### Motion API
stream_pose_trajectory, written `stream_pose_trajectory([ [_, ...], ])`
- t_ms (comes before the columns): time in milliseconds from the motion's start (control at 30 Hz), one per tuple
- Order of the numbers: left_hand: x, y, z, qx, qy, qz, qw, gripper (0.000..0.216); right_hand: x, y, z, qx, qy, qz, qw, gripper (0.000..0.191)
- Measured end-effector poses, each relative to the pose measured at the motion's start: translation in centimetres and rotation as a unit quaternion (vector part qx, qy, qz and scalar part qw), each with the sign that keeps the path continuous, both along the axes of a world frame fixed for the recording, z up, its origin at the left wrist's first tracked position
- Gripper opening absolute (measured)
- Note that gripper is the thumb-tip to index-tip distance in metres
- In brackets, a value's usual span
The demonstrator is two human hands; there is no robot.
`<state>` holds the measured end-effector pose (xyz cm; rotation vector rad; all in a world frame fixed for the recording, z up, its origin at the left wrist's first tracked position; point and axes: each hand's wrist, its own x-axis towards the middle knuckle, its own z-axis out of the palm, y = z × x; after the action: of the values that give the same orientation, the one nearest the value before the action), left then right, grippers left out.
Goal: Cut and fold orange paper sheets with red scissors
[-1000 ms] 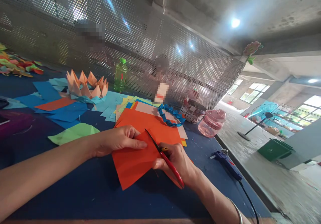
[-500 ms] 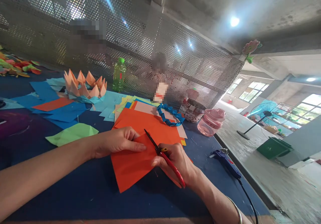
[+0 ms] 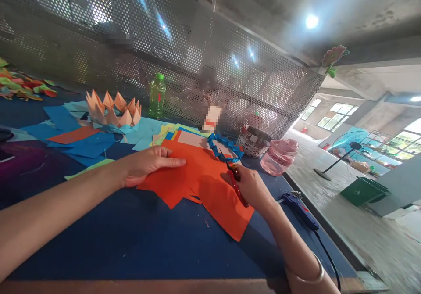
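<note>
Orange paper now slit, edge jagged; left hand flat, open on it; right hand gripping red-handled scissors, moved farther up the sheet.

Compared with the earlier pictures, the orange paper now lies further to the right, and its lower edge shows ragged cuts. The right hand has moved up, so the red-handled scissors now point close to the blue paper chain. The left hand has slid higher, and the left forearm now covers most of the green paper.
</note>
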<state>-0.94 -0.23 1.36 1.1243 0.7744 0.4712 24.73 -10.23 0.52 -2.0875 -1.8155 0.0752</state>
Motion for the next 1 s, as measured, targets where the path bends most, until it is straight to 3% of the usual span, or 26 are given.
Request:
stream_pose_trajectory([
  [100,0.0,0.7,-0.1,-0.020,-0.023,0.072,0.997,0.026,1.4,0.1,0.1,-0.064,-0.090,-0.029,0.993,0.025],
  [200,0.2,0.6,-0.4,-0.020,-0.022,0.100,0.995,0.034,2.1,-0.1,0.3,-0.118,-0.095,-0.011,0.988,0.027],
  [300,0.4,0.4,-0.8,-0.007,-0.022,0.101,0.995,0.030,1.8,-0.2,0.4,-0.081,-0.081,0.002,0.993,0.024],
  [433,0.8,-0.2,-1.0,-0.005,-0.036,0.105,0.994,0.009,-0.3,-0.2,0.0,0.087,0.047,0.062,0.993,0.029],
  [567,1.5,-1.5,-0.8,-0.012,-0.045,0.087,0.995,0.005,-3.5,-0.1,-1.5,0.061,0.227,0.149,0.961,0.040],
  [700,2.0,-2.5,-1.0,-0.006,-0.058,0.055,0.997,0.011,-5.5,0.4,-3.0,0.061,0.288,0.137,0.946,0.039],
  [800,1.7,-2.1,-1.1,0.063,-0.062,0.025,0.996,0.017,-5.3,1.0,-3.5,0.092,0.336,0.122,0.929,0.037],
  [900,1.0,-0.9,-0.9,0.220,-0.018,0.037,0.975,0.027,-3.6,1.7,-3.6,0.126,0.405,0.120,0.897,0.039],
  [1000,0.5,0.0,-0.7,0.435,0.138,0.007,0.890,0.022,-1.8,2.2,-3.5,0.140,0.461,0.110,0.869,0.040],
])
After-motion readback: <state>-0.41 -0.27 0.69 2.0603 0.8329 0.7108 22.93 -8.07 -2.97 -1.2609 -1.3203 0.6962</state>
